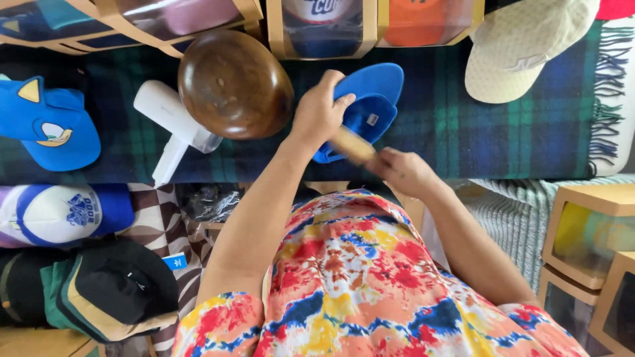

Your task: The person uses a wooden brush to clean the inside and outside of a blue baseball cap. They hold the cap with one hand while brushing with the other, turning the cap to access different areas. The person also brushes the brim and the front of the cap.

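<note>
1. The left hand lies palm-down on a blue cap, fingers curled over its crown and pinning it flat against the plaid blanket that covers the counter.
2. The right hand is clamped around a wooden-handled brush, whose pale handle runs from that fist up toward the near edge of the cap; the head of the brush is blurred, and whether bristles touch the fabric cannot be told.
3. The two hands sit close together, the left just above the right, both at the same cap near the middle of the blanket.
4. Judged from the grip, the cap is being brushed while held down. How much of it has been covered cannot be read from the fabric, which looks even in colour.
5. Just left of the left hand stands a rounded brown wooden form, and beside that lies a white handheld appliance, touched by neither hand.
6. Farther out, a cream cap rests at the upper right, a blue character cap at the far left, and a stack of caps sits lower left.
7. Clear-fronted boxes holding other caps line the far edge.
</note>
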